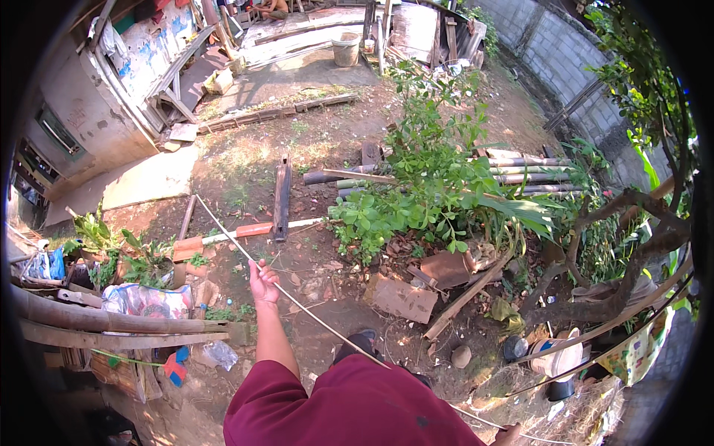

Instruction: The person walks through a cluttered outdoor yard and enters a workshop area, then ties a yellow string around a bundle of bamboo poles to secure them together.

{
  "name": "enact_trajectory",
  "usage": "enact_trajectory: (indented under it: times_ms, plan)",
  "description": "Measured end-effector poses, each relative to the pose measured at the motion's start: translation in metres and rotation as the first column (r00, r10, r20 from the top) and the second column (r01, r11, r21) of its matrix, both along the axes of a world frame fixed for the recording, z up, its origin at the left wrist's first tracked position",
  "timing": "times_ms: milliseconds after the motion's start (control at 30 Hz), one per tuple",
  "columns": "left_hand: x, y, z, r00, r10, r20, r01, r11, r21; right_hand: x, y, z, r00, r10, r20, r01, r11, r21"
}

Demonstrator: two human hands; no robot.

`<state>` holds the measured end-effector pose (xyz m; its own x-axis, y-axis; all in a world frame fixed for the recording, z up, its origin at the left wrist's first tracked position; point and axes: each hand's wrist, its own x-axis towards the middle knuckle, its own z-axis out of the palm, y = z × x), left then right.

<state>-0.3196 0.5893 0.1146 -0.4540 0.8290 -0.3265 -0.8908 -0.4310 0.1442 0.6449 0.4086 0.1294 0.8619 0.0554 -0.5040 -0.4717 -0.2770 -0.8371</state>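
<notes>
A long, thin, pale stick [309, 310] runs slantwise from the bare soil ahead, past my body and down to the lower right. My left hand [264, 282] is closed around it, with the arm stretched forward. At the lower edge, my right hand [507, 435] is closed on the same stick near its rear part; most of that hand is cut off by the picture's edge. My maroon shirt [349, 409] hides the middle stretch of the stick.
A leafy bush [416, 186] stands ahead right, before stacked bamboo poles [528, 169]. A dark wooden plank [282, 199] lies ahead. Large bamboo poles [111, 316] reach in from the left. A bent trunk [632, 241] and white bucket [558, 353] are at right. A person [277, 9] sits far off.
</notes>
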Motion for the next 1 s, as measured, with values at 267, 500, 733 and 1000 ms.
enact_trajectory:
  times_ms: [267, 500, 733, 1000]
  plan:
    - [0.002, 0.007, -0.024, 0.993, 0.004, -0.121, -0.055, 0.903, -0.425, -0.005, 0.000, 0.020, 0.996, 0.010, 0.093, -0.013, 0.999, 0.034]
    - [0.017, -0.004, -0.074, 0.986, -0.054, -0.159, -0.054, 0.793, -0.606, -0.048, 0.036, 0.063, 0.969, -0.108, 0.221, 0.082, 0.989, 0.127]
    - [0.069, -0.010, -0.082, 0.998, -0.043, -0.051, -0.009, 0.672, -0.740, -0.057, 0.047, 0.109, 0.975, -0.146, 0.166, 0.100, 0.961, 0.258]
    - [0.109, -0.041, -0.132, 0.992, -0.116, 0.042, 0.092, 0.473, -0.876, -0.035, 0.044, 0.128, 0.985, -0.046, 0.166, -0.030, 0.905, 0.425]
